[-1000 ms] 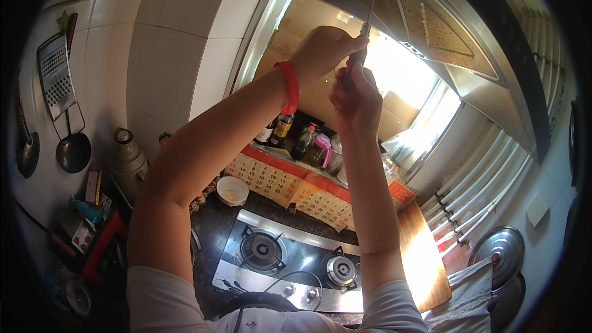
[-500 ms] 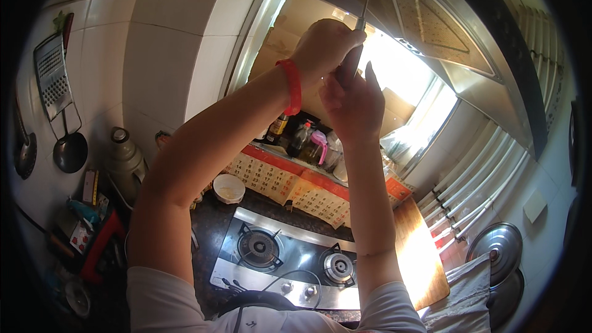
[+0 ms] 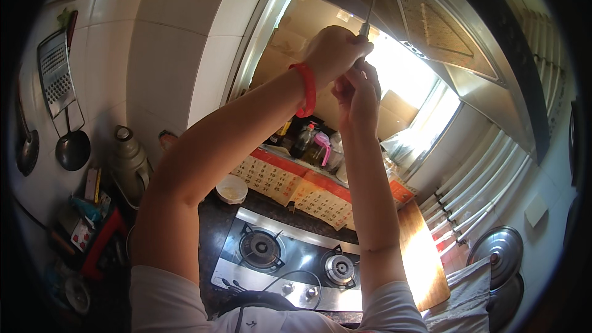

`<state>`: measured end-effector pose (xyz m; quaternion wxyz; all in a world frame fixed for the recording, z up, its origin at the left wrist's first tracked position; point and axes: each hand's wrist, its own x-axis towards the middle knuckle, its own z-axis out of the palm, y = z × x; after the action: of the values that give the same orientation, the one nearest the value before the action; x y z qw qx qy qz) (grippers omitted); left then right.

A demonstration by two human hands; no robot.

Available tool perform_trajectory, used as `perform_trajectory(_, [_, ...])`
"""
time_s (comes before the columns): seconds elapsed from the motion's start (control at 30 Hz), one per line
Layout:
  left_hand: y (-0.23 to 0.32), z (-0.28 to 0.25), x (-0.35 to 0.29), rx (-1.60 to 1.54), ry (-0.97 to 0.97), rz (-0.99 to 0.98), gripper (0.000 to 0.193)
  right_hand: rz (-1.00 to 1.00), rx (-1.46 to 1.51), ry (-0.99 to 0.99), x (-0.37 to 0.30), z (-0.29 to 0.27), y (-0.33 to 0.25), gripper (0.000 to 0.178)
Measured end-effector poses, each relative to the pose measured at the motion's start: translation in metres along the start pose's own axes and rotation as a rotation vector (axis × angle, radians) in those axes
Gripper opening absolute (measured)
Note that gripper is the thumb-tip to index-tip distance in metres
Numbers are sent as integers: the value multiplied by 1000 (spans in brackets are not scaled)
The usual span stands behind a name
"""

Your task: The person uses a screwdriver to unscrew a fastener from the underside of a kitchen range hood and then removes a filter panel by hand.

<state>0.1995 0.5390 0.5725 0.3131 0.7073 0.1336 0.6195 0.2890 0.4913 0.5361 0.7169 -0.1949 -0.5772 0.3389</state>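
Both my arms reach up toward the range hood [image 3: 425, 24], and my left hand [image 3: 335, 50] wears a red band at the wrist. It is closed round the upper part of a screwdriver [image 3: 374, 0] whose long thin metal shaft points up to the hood's underside. Just below, my right hand [image 3: 359, 95] has its fingers curled at the lower end of the handle. Most of the handle is hidden by my fingers. Where the shaft's tip meets the hood cannot be made out at the picture's top edge.
Below my arms lies a two-burner gas stove [image 3: 296, 259]. Bottles [image 3: 303, 140] and a pink-handled jug [image 3: 322, 148] line the sill behind it. A white bowl [image 3: 232, 190], a thermos [image 3: 128, 160] and a wooden board [image 3: 422, 259] stand around. Pot lids [image 3: 496, 253] hang at right.
My right hand has turned and closed in on the handle's lower end, its thumb no longer sticking out. My left hand has shifted slightly right and down, still gripping the screwdriver.
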Motion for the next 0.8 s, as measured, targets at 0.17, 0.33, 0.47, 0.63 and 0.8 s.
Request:
perform_trajectory(0.17, [8,-1,-9,-191,-31,-146,25,240,489,-357,-13,-9,-4,18])
perform_trajectory(0.33, [-2,-2,-2,-325,-107,-68,25,104,312,-264,-3,-19,0,19])
perform_trajectory(0.47, [-7,-4,5,-58,-100,0,24,28,158,-59,-2,-13,1,15])
perform_trajectory(0.63, [7,7,0,-61,-33,-88,22,-176,-172,19,-2,-6,11,18])
perform_trajectory(0.8, [9,6,-3,-230,8,-101,26,40,306,-181,-1,-8,13,28])
